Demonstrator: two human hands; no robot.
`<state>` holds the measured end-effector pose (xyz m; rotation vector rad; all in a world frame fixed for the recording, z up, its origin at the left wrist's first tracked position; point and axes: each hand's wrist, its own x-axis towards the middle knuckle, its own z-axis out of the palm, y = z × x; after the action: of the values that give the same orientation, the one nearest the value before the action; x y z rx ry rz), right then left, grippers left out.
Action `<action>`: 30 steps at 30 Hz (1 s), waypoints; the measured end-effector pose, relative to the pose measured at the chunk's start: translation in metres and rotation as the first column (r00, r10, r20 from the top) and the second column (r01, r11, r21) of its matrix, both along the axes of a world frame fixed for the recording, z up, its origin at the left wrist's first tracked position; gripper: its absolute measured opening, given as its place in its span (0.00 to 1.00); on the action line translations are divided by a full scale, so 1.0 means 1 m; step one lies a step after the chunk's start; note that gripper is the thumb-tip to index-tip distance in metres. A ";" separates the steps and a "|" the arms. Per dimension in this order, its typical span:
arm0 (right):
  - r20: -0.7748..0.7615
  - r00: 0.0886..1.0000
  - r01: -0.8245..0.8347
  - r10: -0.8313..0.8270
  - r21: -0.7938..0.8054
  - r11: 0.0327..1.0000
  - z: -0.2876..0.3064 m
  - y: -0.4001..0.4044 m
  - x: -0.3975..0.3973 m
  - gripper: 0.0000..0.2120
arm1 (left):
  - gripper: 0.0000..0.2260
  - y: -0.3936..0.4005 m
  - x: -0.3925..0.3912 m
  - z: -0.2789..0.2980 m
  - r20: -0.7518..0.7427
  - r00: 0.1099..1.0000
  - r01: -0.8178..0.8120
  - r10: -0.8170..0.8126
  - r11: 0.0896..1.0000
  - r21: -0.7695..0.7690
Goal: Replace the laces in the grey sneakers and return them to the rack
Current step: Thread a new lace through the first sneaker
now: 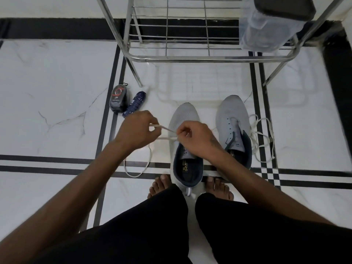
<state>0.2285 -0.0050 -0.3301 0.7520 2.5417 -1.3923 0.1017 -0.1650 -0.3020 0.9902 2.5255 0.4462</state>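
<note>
Marble floor (57,73), sneakers (185,119), bottles (118,99)

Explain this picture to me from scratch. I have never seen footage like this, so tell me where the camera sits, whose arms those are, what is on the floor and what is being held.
There is no machine here. A person wears a wide-angle camera on the head, so the single view looks down past their own arms, dark trousers and bare feet to a white marble floor with black stripes.

Two grey sneakers stand on the floor. The left hand and right hand both pinch a pale lace over the near sneaker, which sits between the feet; the rest of the lace loops onto the floor at the left. The other sneaker stands to the right with a loose white lace heaped beside it.

Ahead is a metal shoe rack, with something wrapped in clear plastic on its right side. Left of the rack lie two small dark containers; their labels are too small to read.
</note>
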 end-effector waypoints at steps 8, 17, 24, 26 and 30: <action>-0.066 0.993 -0.116 0.096 -0.489 0.865 0.033 -0.016 -0.016 0.08 | 0.08 0.047 -0.005 0.044 0.877 0.399 -0.745 0.269 0.653 0.139; 0.008 0.993 -0.115 0.117 -0.113 0.987 0.045 0.068 0.022 0.10 | 0.08 -0.003 -0.023 -0.016 0.582 0.615 -0.688 0.532 0.722 0.067; -0.027 0.989 0.135 -0.145 -0.240 0.961 0.027 0.044 0.001 0.12 | 0.30 0.023 0.035 -0.015 0.150 0.988 -0.007 -0.038 0.958 0.287; -0.033 0.987 0.134 -0.154 -0.340 0.931 0.022 0.036 -0.002 0.13 | 0.16 0.037 0.042 -0.012 0.233 0.971 -0.032 -0.047 0.946 0.323; 0.021 0.976 0.208 -0.216 -0.377 0.903 0.010 0.039 0.003 0.17 | 0.02 0.039 0.031 -0.021 0.199 0.979 -0.107 0.045 0.944 0.311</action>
<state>0.2315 0.0345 -0.3205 0.9600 2.1494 -1.8927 0.1326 -0.1260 -0.3232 0.9112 2.3694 0.9536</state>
